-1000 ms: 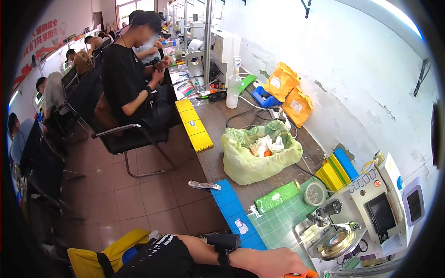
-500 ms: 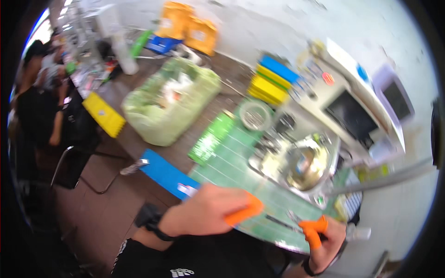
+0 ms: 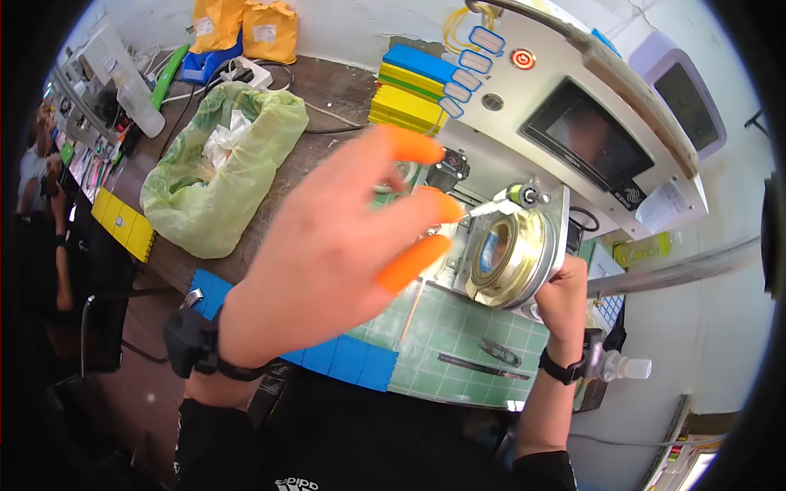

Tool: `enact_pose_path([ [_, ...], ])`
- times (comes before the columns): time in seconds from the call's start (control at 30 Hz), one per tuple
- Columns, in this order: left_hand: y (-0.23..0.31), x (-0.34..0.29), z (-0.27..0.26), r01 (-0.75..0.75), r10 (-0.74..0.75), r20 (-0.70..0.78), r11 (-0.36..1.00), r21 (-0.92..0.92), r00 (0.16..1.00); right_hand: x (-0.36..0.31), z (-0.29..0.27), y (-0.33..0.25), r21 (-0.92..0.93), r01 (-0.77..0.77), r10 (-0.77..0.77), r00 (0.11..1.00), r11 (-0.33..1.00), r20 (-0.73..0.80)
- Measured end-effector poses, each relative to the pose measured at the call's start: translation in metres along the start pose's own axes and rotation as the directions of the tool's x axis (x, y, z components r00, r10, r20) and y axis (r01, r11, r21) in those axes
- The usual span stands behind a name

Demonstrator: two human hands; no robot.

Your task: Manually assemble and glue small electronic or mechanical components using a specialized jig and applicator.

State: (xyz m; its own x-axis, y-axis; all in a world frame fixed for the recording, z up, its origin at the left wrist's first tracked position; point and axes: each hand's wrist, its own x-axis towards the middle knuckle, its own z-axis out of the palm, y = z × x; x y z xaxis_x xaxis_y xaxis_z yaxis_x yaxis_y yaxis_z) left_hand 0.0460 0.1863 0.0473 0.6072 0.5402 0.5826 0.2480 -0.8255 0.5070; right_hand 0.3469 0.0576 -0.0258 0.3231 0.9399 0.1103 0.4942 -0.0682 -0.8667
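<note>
Head view | my left hand (image 3: 319,229), in orange finger cots (image 3: 416,263), hovers spread and bare of any load | my right hand (image 3: 563,296) curls beside the brass-coloured wheel (image 3: 528,260), contents hidden, cannot tell | wheel, on bench machine (image 3: 532,90): probably heavy, stiff, slick; best held by its outer rim
</note>
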Motion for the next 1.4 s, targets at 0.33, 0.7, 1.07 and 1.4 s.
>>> enact_pose_path([
  [0.33, -0.047, 0.028, 0.065, -0.156, 0.153, 0.117, 0.988, 0.019, 0.981, 0.024, 0.019, 0.012, 0.163, 0.034, -0.037, 0.999, 0.986, 0.011],
  [0.7, -0.030, 0.013, 0.112, -0.254, 0.251, -0.054, 0.966, -0.048, 0.966, 0.005, 0.017, 0.032, -0.020, 0.118, -0.119, 0.986, 0.993, -0.113],
  [1.07, -0.019, -0.011, 0.054, -0.195, 0.204, 0.096, 0.976, -0.094, 0.974, 0.011, 0.001, 0.035, -0.159, 0.078, -0.082, 0.996, 0.984, -0.019],
  [1.4, -0.004, -0.038, 0.054, -0.094, 0.179, -0.008, 0.473, -0.876, 0.984, -0.008, -0.008, -0.008, -0.141, 0.135, -0.136, 0.991, 0.981, 0.003],
])
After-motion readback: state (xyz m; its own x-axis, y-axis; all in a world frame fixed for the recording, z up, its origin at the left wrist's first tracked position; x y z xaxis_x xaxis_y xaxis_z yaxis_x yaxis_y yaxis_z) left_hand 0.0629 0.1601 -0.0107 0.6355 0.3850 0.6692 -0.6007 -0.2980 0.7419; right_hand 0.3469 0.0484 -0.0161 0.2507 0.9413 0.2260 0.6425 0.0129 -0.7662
